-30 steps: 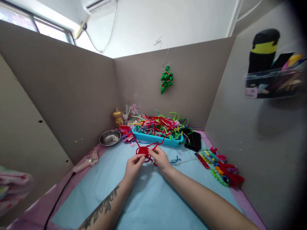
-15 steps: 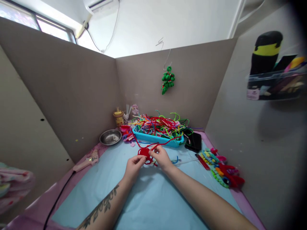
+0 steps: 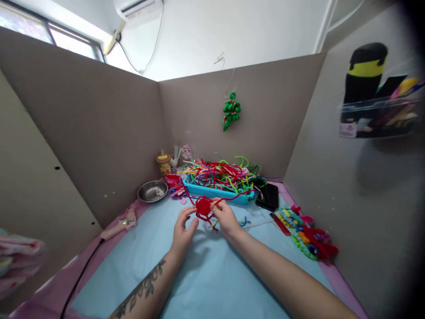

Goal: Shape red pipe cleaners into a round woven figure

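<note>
A round red pipe-cleaner piece, with a solid middle, small loops around its rim and long loose ends, is held above the table in the head view. My right hand pinches its right edge between thumb and fingers. On the other side, my left hand has thumb and fingers apart; its fingertips are at or close to the left rim. One red strand runs up to the left, another to the right from near my right fingers. Below the piece lie short pipe-cleaner bits, partly hidden.
Behind my hands stands a blue basket heaped with colourful pipe cleaners. A metal dish and a corded pink glue gun are at left. A black phone, a red utility knife and finished fuzzy pieces lie at right.
My left hand has opened its pinch and drawn slightly left and down. The red piece is now more fully visible and a little higher, still in my right hand.
</note>
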`<state>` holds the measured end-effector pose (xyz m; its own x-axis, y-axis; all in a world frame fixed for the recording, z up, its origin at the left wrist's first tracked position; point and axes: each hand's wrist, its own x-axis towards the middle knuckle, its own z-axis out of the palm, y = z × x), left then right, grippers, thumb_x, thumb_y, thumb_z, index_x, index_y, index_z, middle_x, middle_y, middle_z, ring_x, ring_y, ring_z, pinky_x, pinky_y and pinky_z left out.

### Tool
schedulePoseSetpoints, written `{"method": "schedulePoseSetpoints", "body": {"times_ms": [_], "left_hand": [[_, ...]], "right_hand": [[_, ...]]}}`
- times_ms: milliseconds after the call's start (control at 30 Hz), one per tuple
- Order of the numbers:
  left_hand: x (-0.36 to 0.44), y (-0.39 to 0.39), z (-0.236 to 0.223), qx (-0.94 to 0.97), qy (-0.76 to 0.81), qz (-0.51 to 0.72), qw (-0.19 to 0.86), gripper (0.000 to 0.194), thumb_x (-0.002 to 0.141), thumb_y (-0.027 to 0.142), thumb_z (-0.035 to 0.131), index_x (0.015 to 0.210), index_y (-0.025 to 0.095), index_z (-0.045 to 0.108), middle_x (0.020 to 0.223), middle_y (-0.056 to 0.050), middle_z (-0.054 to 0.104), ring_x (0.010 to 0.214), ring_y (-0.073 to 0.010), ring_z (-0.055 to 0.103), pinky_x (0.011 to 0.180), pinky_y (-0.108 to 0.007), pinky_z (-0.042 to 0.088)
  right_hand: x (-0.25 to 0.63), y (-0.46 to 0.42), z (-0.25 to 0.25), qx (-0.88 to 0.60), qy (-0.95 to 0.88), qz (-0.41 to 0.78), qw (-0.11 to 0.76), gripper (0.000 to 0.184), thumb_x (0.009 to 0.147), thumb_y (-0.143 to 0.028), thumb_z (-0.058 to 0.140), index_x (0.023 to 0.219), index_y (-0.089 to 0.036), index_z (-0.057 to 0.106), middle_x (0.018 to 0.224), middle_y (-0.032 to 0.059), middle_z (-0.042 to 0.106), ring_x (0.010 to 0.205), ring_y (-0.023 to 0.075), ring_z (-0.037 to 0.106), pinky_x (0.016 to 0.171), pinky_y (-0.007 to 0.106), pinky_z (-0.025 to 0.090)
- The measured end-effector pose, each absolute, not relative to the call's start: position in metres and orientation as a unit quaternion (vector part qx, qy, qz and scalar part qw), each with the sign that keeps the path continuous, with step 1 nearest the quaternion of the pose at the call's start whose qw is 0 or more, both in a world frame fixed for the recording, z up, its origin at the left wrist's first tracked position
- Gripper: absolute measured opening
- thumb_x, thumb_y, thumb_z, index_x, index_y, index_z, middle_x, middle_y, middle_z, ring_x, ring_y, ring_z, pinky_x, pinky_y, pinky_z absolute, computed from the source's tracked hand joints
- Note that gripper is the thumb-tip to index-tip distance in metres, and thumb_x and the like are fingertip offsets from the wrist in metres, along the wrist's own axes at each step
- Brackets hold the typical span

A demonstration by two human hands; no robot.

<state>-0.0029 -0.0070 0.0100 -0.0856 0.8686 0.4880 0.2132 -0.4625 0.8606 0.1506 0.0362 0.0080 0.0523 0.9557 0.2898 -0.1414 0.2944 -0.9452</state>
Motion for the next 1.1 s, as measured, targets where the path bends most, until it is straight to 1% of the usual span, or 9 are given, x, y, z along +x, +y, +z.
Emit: {"method": "schedulePoseSetpoints", "body": {"times_ms": [100,167,300,500,633,733,833,1000,1100], "left_hand": [[0.001,-0.011,0.006,0.602,0.476,0.598,0.232,0.017,0.075,0.033,0.061,0.083,0.018,0.057,0.073,-0.001,0.057,0.065,-0.0127,0.053,0.06,-0.023,0.042],[0.005,-0.014,0.003,0.607,0.476,0.589,0.242,0.019,0.074,0.033,0.061,0.083,0.018,0.054,0.069,0.001,0.055,0.055,-0.0099,0.048,0.054,-0.021,0.04],[0.012,-0.017,0.002,0.613,0.46,0.591,0.249,0.024,0.073,0.032,0.063,0.089,0.018,0.052,0.077,0.0,0.058,0.057,-0.0097,0.051,0.055,-0.021,0.042],[0.009,-0.016,0.0,0.586,0.464,0.611,0.261,0.021,0.074,0.032,0.062,0.086,0.019,0.05,0.073,0.0,0.058,0.06,-0.0112,0.053,0.057,-0.022,0.042],[0.005,-0.014,0.001,0.561,0.468,0.629,0.265,0.023,0.073,0.034,0.063,0.086,0.019,0.05,0.07,0.001,0.055,0.059,-0.0113,0.051,0.056,-0.022,0.041],[0.001,-0.009,0.004,0.56,0.489,0.627,0.233,0.025,0.072,0.035,0.063,0.089,0.018,0.055,0.07,0.001,0.052,0.056,-0.0105,0.047,0.054,-0.022,0.039],[-0.002,-0.004,0.005,0.615,0.494,0.581,0.2,0.025,0.072,0.034,0.064,0.091,0.019,0.063,0.082,-0.002,0.054,0.059,-0.0108,0.045,0.058,-0.024,0.04],[-0.004,0.0,0.0,0.642,0.48,0.569,0.181,0.015,0.074,0.031,0.061,0.082,0.02,0.066,0.082,-0.003,0.054,0.062,-0.0123,0.047,0.061,-0.025,0.042],[-0.007,0.001,0.0,0.628,0.49,0.578,0.178,0.013,0.073,0.032,0.06,0.075,0.02,0.067,0.081,-0.004,0.054,0.068,-0.0144,0.05,0.061,-0.025,0.043]], "right_hand": [[0.147,0.033,0.011,-0.399,-0.509,0.443,0.621,0.04,0.067,-0.056,0.059,0.071,-0.017,0.061,0.103,0.0072,0.052,0.084,0.0181,0.053,0.074,0.03,0.043],[0.144,0.03,0.012,-0.404,-0.504,0.44,0.624,0.038,0.068,-0.056,0.059,0.071,-0.017,0.061,0.094,0.006,0.056,0.079,0.0177,0.053,0.068,0.029,0.043],[0.138,0.024,0.011,-0.406,-0.496,0.455,0.619,0.037,0.067,-0.055,0.06,0.072,-0.018,0.061,0.083,0.0046,0.059,0.072,0.0174,0.053,0.06,0.027,0.041],[0.136,0.02,0.009,-0.399,-0.508,0.474,0.599,0.037,0.064,-0.054,0.063,0.069,-0.017,0.062,0.086,0.0058,0.061,0.066,0.0163,0.052,0.054,0.026,0.04],[0.139,0.025,0.009,-0.405,-0.481,0.488,0.606,0.039,0.064,-0.056,0.063,0.072,-0.018,0.061,0.079,0.0043,0.061,0.06,0.0139,0.051,0.05,0.024,0.037],[0.143,0.032,0.007,-0.393,-0.444,0.518,0.617,0.04,0.063,-0.056,0.063,0.075,-0.018,0.059,0.077,0.0022,0.062,0.055,0.0115,0.049,0.049,0.023,0.035],[0.145,0.036,0.006,-0.365,-0.416,0.556,0.62,0.039,0.062,-0.054,0.065,0.076,-0.018,0.057,0.076,0.0013,0.062,0.054,0.0105,0.049,0.049,0.023,0.035],[0.145,0.035,0.006,-0.365,-0.405,0.586,0.599,0.043,0.061,-0.056,0.066,0.078,-0.017,0.058,0.065,0.0005,0.061,0.052,0.0108,0.049,0.048,0.022,0.035],[0.145,0.034,0.008,-0.36,-0.424,0.568,0.607,0.043,0.061,-0.056,0.066,0.078,-0.018,0.058,0.067,0.0009,0.061,0.053,0.011,0.05,0.05,0.022,0.036]]}}
